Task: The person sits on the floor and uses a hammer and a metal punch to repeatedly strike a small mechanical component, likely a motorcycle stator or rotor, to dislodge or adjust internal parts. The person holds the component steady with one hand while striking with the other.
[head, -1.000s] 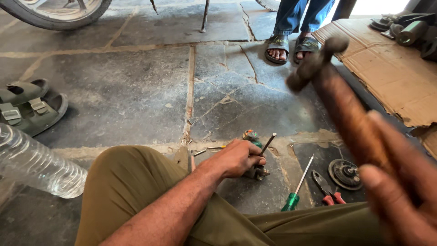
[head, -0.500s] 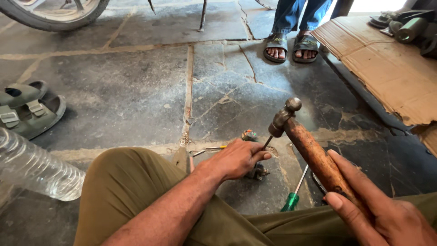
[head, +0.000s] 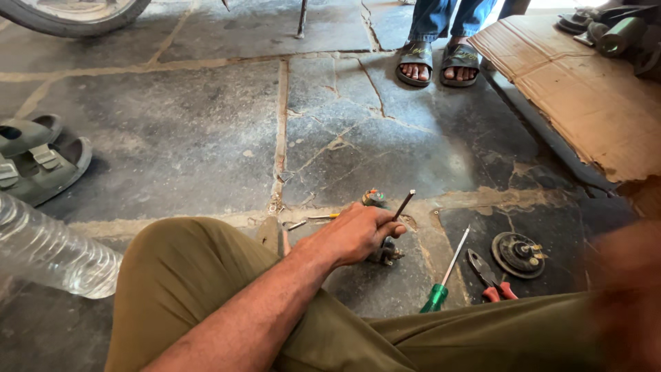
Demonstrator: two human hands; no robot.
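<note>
My left hand (head: 351, 234) rests on the stone floor over my olive-trousered leg, fingers closed around a thin metal rod (head: 403, 204) that slants up to the right. The rod's lower end stands on a small grey metal part (head: 387, 253) on the floor. My right hand (head: 630, 289) is a blurred brown mass at the right edge, low over my right leg; the rusty hammer it holds is smeared with it and its head is out of view.
A green-handled screwdriver (head: 441, 282), red-handled pliers (head: 490, 275) and a round black part (head: 516, 253) lie right of the rod. A clear plastic bottle (head: 48, 255) and grey sandals (head: 34, 162) lie left. Cardboard (head: 585, 96) lies far right; another person's sandalled feet (head: 434, 65) stand beyond.
My right hand swung the hammer down onto the rod's top, then pulled it away low to the right edge. My left hand has kept hold of the rod in place.
</note>
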